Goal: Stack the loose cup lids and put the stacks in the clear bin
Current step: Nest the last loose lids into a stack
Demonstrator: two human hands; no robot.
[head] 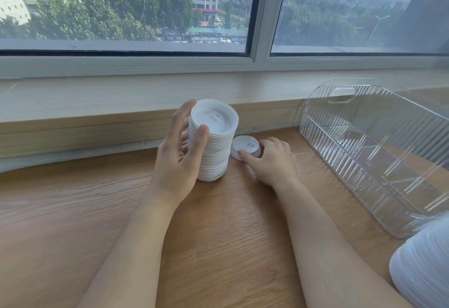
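The counter carries everything, with the clear bin well to the right of the tall stack and holding nothing visible. The left hand steadies that stack, fingers curled round its side. Just right of the stack lies one loose lid, pinched at its rim by the right hand. Best lift it level (tilting risks jamming) and seat it squarely on top while the stack is held upright.

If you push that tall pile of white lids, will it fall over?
Probably, if pushed near the top. The lid stack is tall and narrow and already leans a little, which may be why the left hand steadies it. It looks light, being thin plastic, so it may also slide on the smooth wooden table.
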